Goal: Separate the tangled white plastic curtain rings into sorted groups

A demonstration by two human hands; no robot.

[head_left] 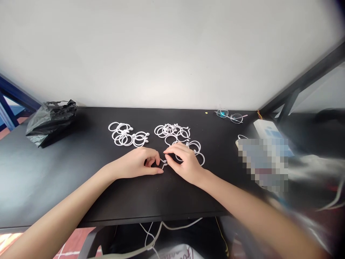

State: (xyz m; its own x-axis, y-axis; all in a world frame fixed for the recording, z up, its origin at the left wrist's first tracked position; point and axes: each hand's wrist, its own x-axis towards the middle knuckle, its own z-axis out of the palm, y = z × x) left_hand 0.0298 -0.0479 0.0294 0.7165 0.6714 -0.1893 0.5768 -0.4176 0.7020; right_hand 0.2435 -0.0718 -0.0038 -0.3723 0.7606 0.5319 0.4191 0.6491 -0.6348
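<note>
My left hand (140, 163) and my right hand (183, 162) meet at the middle of the black table (67, 180). Both pinch a small white plastic ring piece (164, 162) between their fingertips. Only a short bit of it shows between the fingers. A pile of white plastic rings (174, 132) lies just beyond my right hand, with more rings (198, 151) partly hidden under it. A second pile of white rings (126, 136) lies beyond my left hand.
A crumpled black plastic bag (50, 120) sits at the table's far left. Eyeglasses (230, 116) lie at the back right, next to a white box (265, 127) and a blurred-out object. White cables (153, 233) hang below the front edge. A white wall stands behind.
</note>
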